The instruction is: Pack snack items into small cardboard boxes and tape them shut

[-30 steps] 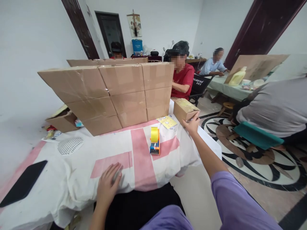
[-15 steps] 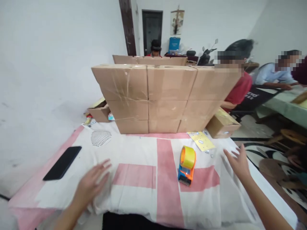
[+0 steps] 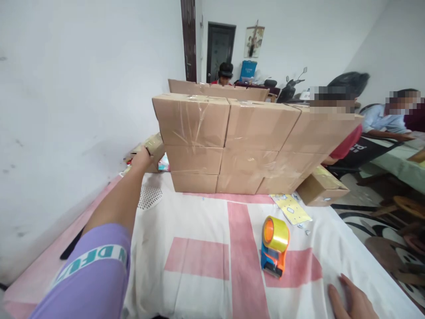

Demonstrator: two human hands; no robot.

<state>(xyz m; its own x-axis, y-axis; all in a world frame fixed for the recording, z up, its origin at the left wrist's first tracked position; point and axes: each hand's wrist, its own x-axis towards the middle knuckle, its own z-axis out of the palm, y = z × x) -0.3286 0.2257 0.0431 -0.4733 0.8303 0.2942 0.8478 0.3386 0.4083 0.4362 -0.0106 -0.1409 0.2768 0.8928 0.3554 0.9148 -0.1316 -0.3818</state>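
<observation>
At nine o'clock, left hand (image 3: 142, 157) on brown cardboard box (image 3: 155, 144), shiny tape across top; fingers partly hidden, grip cannot be told. Mid-dial, taped brown cartons (image 3: 249, 128). Near five, yellow tape dispenser (image 3: 275, 246). Toward four, right hand (image 3: 354, 299) empty, thumb and finger parted, low over bench (image 3: 195, 221).

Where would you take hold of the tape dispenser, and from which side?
Likely a pinch across the yellow roll of the tape dispenser, from above and the right: it stands up at the far end, clear of the dark near end, and the right hand is on that side.
</observation>
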